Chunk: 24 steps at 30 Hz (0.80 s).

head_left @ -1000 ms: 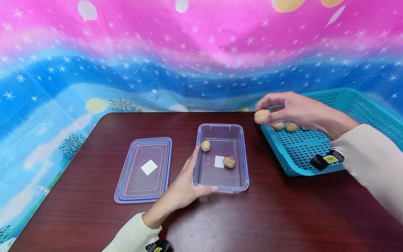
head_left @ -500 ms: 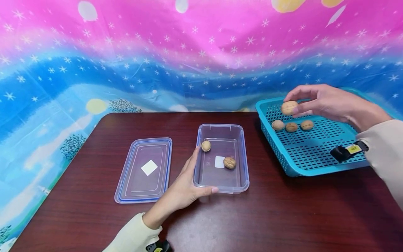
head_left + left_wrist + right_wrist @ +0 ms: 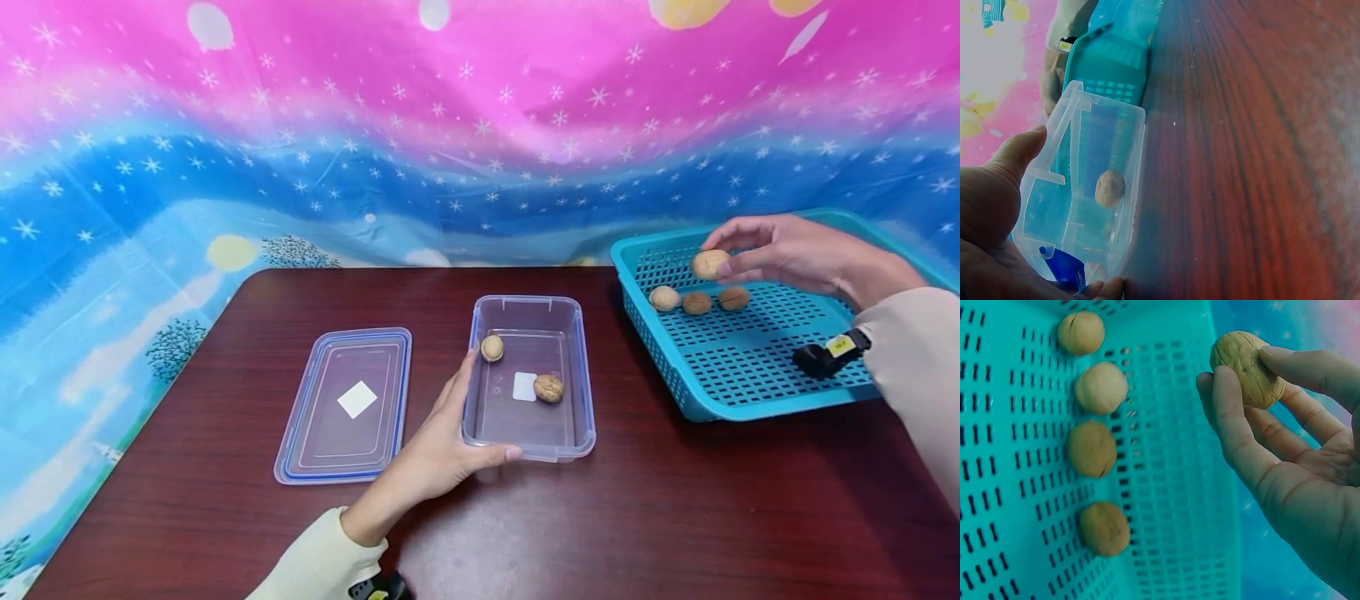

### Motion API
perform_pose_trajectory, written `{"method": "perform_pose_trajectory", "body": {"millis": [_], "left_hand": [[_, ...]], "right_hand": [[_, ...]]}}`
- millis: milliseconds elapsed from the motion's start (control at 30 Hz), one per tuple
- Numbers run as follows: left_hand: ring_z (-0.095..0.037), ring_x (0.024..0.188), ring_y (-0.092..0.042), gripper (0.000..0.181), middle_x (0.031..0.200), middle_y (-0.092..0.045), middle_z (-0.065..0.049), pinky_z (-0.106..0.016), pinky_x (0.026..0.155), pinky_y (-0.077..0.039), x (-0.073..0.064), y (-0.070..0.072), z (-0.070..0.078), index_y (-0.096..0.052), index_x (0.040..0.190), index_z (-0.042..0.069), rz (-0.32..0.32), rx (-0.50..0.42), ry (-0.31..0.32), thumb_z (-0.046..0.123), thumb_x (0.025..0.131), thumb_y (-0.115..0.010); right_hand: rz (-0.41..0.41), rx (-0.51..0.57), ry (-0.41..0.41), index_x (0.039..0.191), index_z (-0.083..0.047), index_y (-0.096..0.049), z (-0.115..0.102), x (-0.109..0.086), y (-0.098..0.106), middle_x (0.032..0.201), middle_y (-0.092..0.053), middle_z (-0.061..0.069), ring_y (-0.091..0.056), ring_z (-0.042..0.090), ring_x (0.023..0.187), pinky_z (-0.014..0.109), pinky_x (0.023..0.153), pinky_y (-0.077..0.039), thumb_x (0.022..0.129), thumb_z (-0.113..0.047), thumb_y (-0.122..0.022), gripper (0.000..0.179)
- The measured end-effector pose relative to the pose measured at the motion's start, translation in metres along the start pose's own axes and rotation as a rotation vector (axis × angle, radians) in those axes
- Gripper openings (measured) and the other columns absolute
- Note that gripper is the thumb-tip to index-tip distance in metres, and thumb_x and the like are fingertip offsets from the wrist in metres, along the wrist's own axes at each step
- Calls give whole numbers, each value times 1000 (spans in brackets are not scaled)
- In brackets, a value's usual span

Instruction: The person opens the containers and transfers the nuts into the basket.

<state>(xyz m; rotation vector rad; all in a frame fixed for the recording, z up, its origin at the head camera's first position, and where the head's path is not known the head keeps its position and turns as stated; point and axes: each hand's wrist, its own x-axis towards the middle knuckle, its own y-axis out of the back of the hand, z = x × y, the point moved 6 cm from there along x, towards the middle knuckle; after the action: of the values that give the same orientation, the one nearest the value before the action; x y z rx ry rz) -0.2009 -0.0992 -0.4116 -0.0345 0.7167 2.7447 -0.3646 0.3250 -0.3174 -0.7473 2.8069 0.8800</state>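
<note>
My right hand (image 3: 810,250) pinches a walnut (image 3: 709,265) between thumb and fingertips, held above the back of a turquoise basket (image 3: 686,392). In the right wrist view that walnut (image 3: 1247,369) sits clear of several walnuts on the basket floor, such as a darker walnut (image 3: 1105,529). At the middle of the table, my left hand (image 3: 442,450) grips the near left corner of a clear plastic container (image 3: 517,429), thumb along its front rim and fingers down its left side. Inside lie a pale walnut (image 3: 492,348) by the left wall and a browner walnut (image 3: 548,388).
A clear lid (image 3: 322,417) with a blue seal and white sticker lies flat on the dark wooden table (image 3: 637,517), left of the container. Behind the table hangs a pink and blue patterned cloth (image 3: 480,167). The basket stands at the table's right side.
My right hand has carried the walnut rightward from the basket's left rim to over its inside, then slightly lower. The left hand and the container have stayed in place.
</note>
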Motion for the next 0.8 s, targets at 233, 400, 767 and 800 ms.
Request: {"method": "perform_pose_trajectory", "body": {"millis": [233,400,767,800], "left_hand": [[-32,159,-24,128,176,-16,-5,-61,124,-27,0,0,0,-5,170,32,-1,-1,2,37,78,-94],[-31,159,-23,129,176,-15,-5,-61,125,-26,0,0,0,-4,170,33,-3,-6,-3,37,78,-94],[-32,158,-24,129,176,-16,-7,-61,125,-26,1,0,0,-4,170,31,0,-15,-9,35,78,-94],[-32,158,-25,129,176,-16,-7,-61,125,-26,1,0,0,-4,170,30,-1,-17,-9,35,78,-94]], "right_hand": [[-33,2,-45,134,-23,-65,20,5,2,117,-73,-15,-62,5,115,28,93,-56,107,-12,-59,29],[-74,19,-72,133,-30,-67,33,6,4,119,-73,-15,-65,7,114,28,94,-57,108,-12,-58,32],[-312,153,-63,131,-31,-71,45,9,-2,128,-68,-17,-69,8,116,35,100,-58,108,-1,-52,42],[-328,148,-69,131,-31,-71,47,9,-2,128,-69,-17,-69,8,116,35,100,-58,108,-1,-51,42]]}}
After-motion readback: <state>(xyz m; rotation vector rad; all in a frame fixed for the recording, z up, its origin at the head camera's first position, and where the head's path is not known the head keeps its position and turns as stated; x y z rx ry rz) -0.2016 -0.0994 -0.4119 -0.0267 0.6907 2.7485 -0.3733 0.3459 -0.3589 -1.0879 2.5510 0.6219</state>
